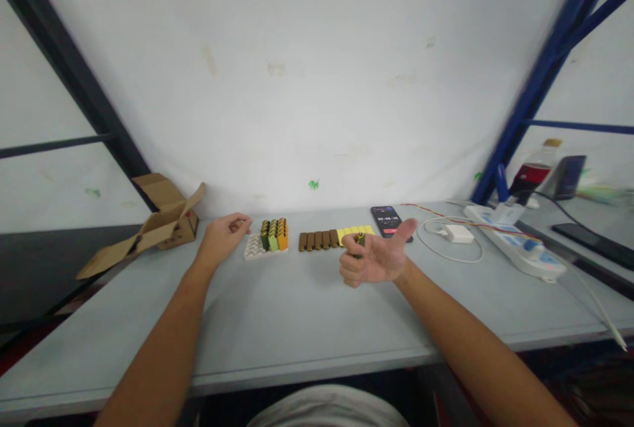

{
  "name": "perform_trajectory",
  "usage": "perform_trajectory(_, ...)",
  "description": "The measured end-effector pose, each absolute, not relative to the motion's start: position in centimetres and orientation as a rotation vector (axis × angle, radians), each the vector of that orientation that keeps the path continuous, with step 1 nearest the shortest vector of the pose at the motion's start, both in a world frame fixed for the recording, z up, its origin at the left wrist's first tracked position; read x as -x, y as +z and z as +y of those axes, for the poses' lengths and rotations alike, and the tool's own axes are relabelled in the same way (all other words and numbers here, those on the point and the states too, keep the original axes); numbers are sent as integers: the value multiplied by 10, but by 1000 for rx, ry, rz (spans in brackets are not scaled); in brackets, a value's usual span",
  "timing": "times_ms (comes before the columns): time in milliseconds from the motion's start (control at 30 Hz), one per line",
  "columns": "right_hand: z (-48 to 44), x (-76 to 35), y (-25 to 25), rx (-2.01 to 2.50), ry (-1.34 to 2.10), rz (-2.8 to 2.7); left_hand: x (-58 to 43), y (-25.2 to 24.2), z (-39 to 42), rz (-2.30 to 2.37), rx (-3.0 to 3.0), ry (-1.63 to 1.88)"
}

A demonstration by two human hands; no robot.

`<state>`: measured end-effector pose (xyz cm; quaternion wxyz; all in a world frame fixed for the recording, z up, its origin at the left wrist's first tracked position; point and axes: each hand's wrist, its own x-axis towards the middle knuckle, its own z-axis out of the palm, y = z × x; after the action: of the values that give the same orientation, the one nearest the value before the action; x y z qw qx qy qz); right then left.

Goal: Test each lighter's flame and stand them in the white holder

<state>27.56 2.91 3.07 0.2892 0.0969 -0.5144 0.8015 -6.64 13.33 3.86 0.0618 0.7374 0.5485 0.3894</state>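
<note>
A white holder point(253, 247) with rows of round slots lies on the table. Dark green, light green and orange battery-like cylinders point(274, 235) with black-and-yellow ends stand in its right part. My left hand point(225, 232) is at the holder's left edge, fingertips pinched together; whether anything is between them cannot be made out. My right hand point(371, 259) hovers palm up, thumb stretched out and fingers curled round a small battery-like cylinder point(361, 239) with a dark and yellow end. Behind it, brown cylinders point(317, 240) and yellow cylinders point(354, 231) lie side by side, partly hidden by that hand.
A phone point(385, 218) showing a timer lies behind my right hand. Further right are a white charger point(458, 233) with its cable, a power strip point(520, 249) and a cola bottle point(535, 173). An open cardboard box point(171, 222) sits at the left by the wall.
</note>
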Motion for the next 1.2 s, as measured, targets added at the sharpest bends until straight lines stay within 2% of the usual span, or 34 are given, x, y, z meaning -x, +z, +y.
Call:
perform_trajectory(300, 30, -276, 29, -193, 2085, -1453, 66, 41, 132, 1659, -2223, 1192)
perform_trajectory(400, 28, -274, 36, 55, 2050, -1394, 67, 39, 133, 1656, -2209, 1199)
perform_trajectory(533, 35, -272, 36, 426, 1817, -1404, 68, 38, 134, 1647, -2227, 1180)
perform_trajectory(667, 48, -272, 28, 608, 1635, -1369, 68, 37, 135, 1644, -2232, 1177)
perform_trajectory(1200, 53, -280, 31, 663, 1223, -1226, 67, 39, 133, 1646, -2216, 1176)
